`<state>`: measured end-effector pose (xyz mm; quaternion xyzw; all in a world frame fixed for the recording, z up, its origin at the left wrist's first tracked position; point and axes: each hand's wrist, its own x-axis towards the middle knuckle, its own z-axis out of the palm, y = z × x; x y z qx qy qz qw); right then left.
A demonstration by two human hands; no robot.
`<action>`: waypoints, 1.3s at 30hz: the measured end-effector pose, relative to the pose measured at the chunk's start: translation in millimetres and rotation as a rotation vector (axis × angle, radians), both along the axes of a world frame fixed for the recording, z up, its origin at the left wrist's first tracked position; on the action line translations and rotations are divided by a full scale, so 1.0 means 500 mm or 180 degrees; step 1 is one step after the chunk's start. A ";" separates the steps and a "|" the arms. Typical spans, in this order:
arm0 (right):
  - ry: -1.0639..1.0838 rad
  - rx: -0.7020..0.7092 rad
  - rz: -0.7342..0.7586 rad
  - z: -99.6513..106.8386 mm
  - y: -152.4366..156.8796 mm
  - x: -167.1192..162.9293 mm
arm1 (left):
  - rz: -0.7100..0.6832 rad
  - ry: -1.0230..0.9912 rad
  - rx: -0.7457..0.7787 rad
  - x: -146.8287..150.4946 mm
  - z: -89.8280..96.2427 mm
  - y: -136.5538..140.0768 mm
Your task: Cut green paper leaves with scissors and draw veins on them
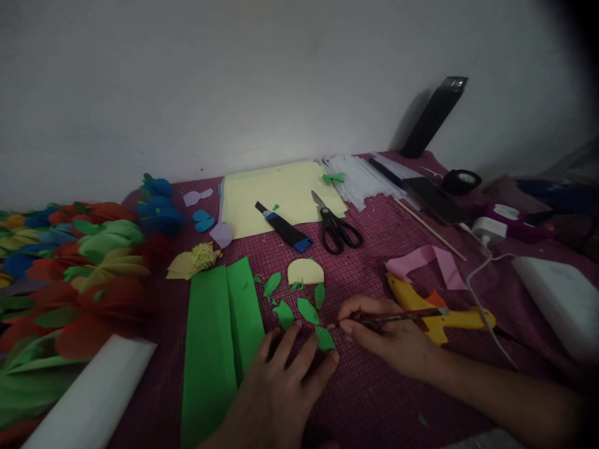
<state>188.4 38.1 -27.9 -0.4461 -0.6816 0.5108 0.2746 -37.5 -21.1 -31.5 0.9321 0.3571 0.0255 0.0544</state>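
Note:
My left hand (281,380) lies palm down with its fingers spread. Its fingertips touch the cloth and the lower green paper leaves (326,338). In my right hand (379,327) is a slim dark red pencil (407,315), pinched between thumb and fingers, its point toward those leaves. More cut leaves (307,310) lie just beyond my fingertips, beside a pale yellow rounded paper piece (306,272). Long green paper strips (209,349) extend partly under my left hand. A yellow glue gun (449,319) lies behind my right hand, partly hidden by it.
Black scissors (334,227) and a box cutter (285,229) rest by yellow paper sheets (243,193). Colourful paper flowers (103,268) crowd the left. A white cable (475,293), phone (435,199), wooden stick (430,229), pink paper strip (421,259) and black bottle (433,118) are at right.

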 end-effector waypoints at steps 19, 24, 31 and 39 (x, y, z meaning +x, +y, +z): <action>-0.0190 -0.0010 0.0461 0.002 0.008 -0.003 | 0.0022 -0.0043 -0.0237 0.002 0.006 -0.001; -0.0124 0.0020 0.0332 -0.002 0.006 -0.002 | 0.0046 -0.0084 -0.0283 0.005 0.009 0.002; 0.0079 -0.0093 0.0049 -0.014 -0.001 0.003 | 0.0028 -0.0066 -0.0271 0.003 0.008 -0.001; -0.0101 0.0006 0.0363 -0.001 0.003 0.000 | 0.0021 -0.0110 -0.0256 0.004 0.010 0.001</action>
